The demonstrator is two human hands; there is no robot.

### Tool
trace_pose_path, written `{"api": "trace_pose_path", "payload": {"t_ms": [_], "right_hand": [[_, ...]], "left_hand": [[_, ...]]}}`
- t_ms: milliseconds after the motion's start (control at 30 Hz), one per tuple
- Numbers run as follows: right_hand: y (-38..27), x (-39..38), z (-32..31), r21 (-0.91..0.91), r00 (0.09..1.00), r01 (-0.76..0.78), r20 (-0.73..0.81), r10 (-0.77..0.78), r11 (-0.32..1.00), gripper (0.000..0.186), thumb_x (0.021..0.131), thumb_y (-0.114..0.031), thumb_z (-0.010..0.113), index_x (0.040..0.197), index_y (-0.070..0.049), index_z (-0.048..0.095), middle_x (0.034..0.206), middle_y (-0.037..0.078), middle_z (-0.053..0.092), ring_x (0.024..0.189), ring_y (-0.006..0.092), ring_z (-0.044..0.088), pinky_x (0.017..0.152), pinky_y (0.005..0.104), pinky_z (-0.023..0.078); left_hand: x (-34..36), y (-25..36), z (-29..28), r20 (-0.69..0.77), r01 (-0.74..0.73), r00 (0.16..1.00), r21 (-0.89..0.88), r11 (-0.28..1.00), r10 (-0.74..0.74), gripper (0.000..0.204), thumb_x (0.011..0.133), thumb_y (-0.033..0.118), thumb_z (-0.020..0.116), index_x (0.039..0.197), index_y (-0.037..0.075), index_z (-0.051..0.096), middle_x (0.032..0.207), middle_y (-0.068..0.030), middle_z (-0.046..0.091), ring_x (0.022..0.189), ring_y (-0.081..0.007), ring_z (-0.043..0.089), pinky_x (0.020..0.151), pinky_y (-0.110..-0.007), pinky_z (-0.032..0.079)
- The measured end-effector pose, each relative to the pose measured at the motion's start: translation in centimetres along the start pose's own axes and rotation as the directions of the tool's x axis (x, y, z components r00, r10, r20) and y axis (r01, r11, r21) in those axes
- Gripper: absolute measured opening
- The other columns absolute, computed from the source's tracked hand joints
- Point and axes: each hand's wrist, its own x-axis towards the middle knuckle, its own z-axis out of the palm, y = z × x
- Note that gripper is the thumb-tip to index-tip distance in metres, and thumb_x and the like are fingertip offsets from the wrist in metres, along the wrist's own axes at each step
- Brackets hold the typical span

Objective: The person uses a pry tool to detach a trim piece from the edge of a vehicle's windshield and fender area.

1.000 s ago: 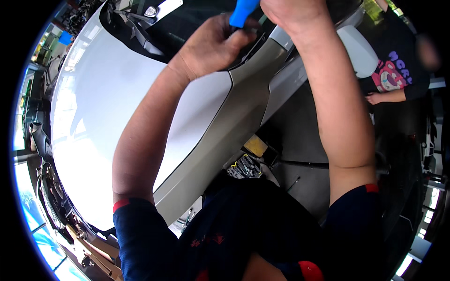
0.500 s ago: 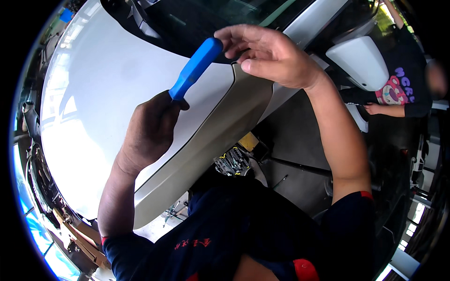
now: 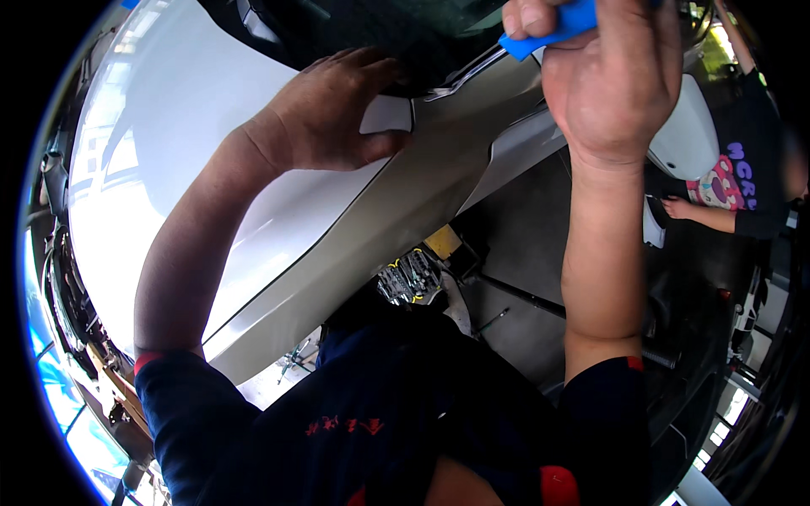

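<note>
My right hand (image 3: 607, 84) grips the blue handle (image 3: 544, 38) of a tool. Its metal shaft (image 3: 468, 76) reaches down-left to the seam near the windshield base (image 3: 354, 25), where the white hood (image 3: 160, 101) meets the silver-white fender (image 3: 413, 185). My left hand (image 3: 337, 110) lies over the hood's rear corner, thumb apart and fingers loosely bent, beside the shaft's tip. Whether its fingertips touch the tip is unclear. A white side mirror (image 3: 683, 126) stands just right of my right wrist.
At the right, another person (image 3: 751, 181) in a dark printed top has a hand (image 3: 675, 207) low beside a pale part. Beneath the fender are a toolset (image 3: 405, 278), a yellow object (image 3: 443, 240) and a dark bar (image 3: 519, 295). Assorted parts line the left rim.
The blue tool has passed from my left hand to my right, which was open half a second ago. My left hand has moved up onto the hood corner and released the handle.
</note>
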Motion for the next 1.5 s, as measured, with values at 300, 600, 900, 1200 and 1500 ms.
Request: {"api": "trace_pose_path", "payload": {"t_ms": [300,600,900,1200,1500], "right_hand": [[2.5,0.1,0.4,0.114,0.997,-0.061,0.052,0.055,0.992,0.030,0.108,-0.035,0.057,0.110,-0.005,0.052,0.073,0.006,0.056,0.056,0.0100,0.049,0.052,0.0254,0.043],[3.0,0.2,1.6,0.020,0.980,-0.034,0.197,0.030,0.999,0.034,0.105,-0.034,0.062,0.109,-0.002,0.050,0.072,0.007,0.056,0.056,0.0087,0.048,0.051,0.0227,0.041],[4.4,1.6,3.6,-0.096,0.865,0.193,0.487,-0.123,0.977,0.020,0.107,-0.021,0.061,0.099,-0.002,0.059,0.076,-0.005,0.052,0.066,0.0023,0.045,0.057,0.0194,0.034],[3.3,1.3,5.5,-0.189,0.980,-0.149,0.101,0.170,0.971,0.044,0.110,-0.038,0.052,0.074,-0.012,0.050,0.059,-0.004,0.045,0.048,0.0049,0.040,0.044,0.0221,0.030],[4.8,1.6,-0.7,0.242,0.944,-0.286,-0.097,0.317,0.927,0.041,0.106,-0.048,0.045,0.078,-0.017,0.044,0.055,-0.003,0.039,0.041,0.0109,0.034,0.039,0.0272,0.031]], "left_hand": [[1.8,0.6,0.8,0.124,0.194,0.975,-0.093,0.977,-0.182,0.054,0.074,0.037,0.082,0.111,0.003,0.062,0.102,-0.0186,0.070,0.102,-0.0376,0.068,0.095,-0.045,0.055],[2.3,0.9,0.7,0.233,0.297,0.939,-0.170,0.940,-0.255,0.056,0.074,0.039,0.079,0.114,0.004,0.066,0.100,-0.0187,0.072,0.103,-0.0371,0.069,0.093,-0.046,0.054],[2.0,-0.1,1.9,0.219,0.229,0.961,-0.292,0.928,-0.168,0.063,0.078,0.038,0.079,0.133,0.009,0.065,0.114,-0.0122,0.074,0.115,-0.0309,0.067,0.102,-0.043,0.050],[2.2,0.8,1.1,0.230,0.310,0.937,-0.207,0.928,-0.262,0.057,0.077,0.039,0.078,0.126,0.010,0.068,0.112,-0.0123,0.074,0.113,-0.0309,0.068,0.099,-0.043,0.052],[2.3,1.4,0.8,0.234,0.337,0.927,-0.177,0.925,-0.293,0.056,0.072,0.037,0.080,0.114,0.004,0.065,0.105,-0.0180,0.072,0.102,-0.0352,0.070,0.094,-0.043,0.054]]}}
